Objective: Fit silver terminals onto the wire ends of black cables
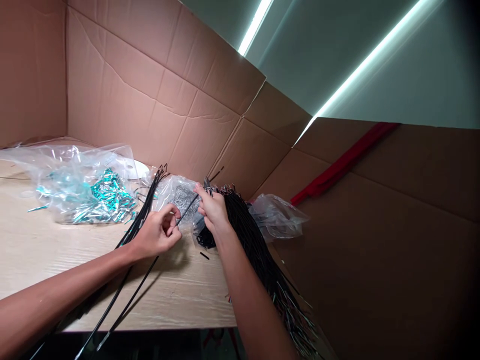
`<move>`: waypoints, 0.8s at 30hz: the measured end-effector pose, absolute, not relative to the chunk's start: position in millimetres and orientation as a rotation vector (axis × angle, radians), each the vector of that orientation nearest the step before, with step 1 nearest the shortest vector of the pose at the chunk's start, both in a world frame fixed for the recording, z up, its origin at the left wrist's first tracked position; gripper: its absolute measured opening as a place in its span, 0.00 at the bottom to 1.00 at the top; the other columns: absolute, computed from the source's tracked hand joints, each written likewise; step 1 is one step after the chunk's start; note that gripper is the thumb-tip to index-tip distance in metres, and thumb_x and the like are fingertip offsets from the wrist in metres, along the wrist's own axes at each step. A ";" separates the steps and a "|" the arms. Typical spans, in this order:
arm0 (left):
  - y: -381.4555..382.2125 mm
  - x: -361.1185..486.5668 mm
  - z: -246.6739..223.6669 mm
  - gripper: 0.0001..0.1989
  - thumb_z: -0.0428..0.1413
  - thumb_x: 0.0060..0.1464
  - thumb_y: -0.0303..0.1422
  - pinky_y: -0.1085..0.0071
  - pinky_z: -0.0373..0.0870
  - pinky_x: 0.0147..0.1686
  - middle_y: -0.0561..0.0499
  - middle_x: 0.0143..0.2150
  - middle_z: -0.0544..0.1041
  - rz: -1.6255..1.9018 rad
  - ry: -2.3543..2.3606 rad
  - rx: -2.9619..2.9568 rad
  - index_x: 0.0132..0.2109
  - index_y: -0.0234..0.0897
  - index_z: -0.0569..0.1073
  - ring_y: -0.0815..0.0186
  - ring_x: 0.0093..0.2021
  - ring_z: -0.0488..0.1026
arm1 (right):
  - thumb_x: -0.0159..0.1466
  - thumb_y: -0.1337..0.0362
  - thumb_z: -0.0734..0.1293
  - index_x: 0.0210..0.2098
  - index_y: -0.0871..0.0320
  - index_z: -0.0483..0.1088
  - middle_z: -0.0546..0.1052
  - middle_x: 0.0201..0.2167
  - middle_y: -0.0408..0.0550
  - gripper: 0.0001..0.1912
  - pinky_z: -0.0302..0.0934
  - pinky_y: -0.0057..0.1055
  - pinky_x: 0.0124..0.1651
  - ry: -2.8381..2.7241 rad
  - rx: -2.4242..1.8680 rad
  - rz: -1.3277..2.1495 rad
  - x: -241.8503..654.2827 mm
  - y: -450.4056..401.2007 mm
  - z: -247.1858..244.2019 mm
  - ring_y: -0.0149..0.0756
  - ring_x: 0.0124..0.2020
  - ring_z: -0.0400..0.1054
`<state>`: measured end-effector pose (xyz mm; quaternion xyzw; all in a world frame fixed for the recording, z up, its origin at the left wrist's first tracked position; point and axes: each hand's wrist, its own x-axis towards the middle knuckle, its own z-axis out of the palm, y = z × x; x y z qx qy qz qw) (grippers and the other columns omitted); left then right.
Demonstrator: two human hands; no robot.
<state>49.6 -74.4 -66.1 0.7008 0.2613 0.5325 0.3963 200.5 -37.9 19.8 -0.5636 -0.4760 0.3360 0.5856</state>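
Observation:
My left hand (161, 230) pinches a thin black cable (145, 277) between thumb and fingers. The cable runs from below the table's front edge up through this hand towards the right one. My right hand (213, 207) is closed around what looks like a small pair of pliers (207, 185), whose dark metal jaws point up past the thumb. The handles are hidden in the palm. Past the right hand, the cable's far end (221, 170) sticks out against the cardboard. Beneath my left hand lies a bunch of black cables (148, 200).
A thick bundle of black cables (247, 225) lies right of my right forearm. Clear bags hold teal-and-silver pieces (112, 192) and small grey pieces (183, 200). A short black piece (204, 255) lies on the wooden table (187, 295). Cardboard walls (150, 90) enclose the back.

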 end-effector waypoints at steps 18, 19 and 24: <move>-22.7 26.0 -47.0 0.13 0.53 0.42 0.19 0.67 0.75 0.35 0.50 0.26 0.75 1.030 0.170 0.826 0.37 0.31 0.74 0.68 0.25 0.73 | 0.66 0.46 0.68 0.33 0.61 0.81 0.53 0.14 0.35 0.23 0.40 0.27 0.21 -1.398 -1.361 1.185 161.1 -152.4 -51.4 0.26 0.17 0.45; -23.1 25.6 -47.4 0.08 0.52 0.42 0.19 0.71 0.71 0.27 0.55 0.20 0.67 1.039 0.175 0.812 0.32 0.33 0.70 0.72 0.19 0.64 | 0.66 0.46 0.68 0.34 0.61 0.81 0.56 0.14 0.37 0.23 0.43 0.27 0.22 -1.416 -1.385 1.148 163.4 -154.4 -53.9 0.27 0.18 0.48; -23.8 30.4 -56.3 0.08 0.50 0.46 0.24 0.78 0.45 0.15 0.62 0.17 0.49 1.031 0.431 0.931 0.25 0.39 0.58 0.75 0.15 0.43 | 0.66 0.50 0.69 0.35 0.62 0.82 0.80 0.31 0.51 0.20 0.62 0.31 0.38 -1.349 -1.450 0.682 177.5 -143.9 -36.6 0.38 0.34 0.70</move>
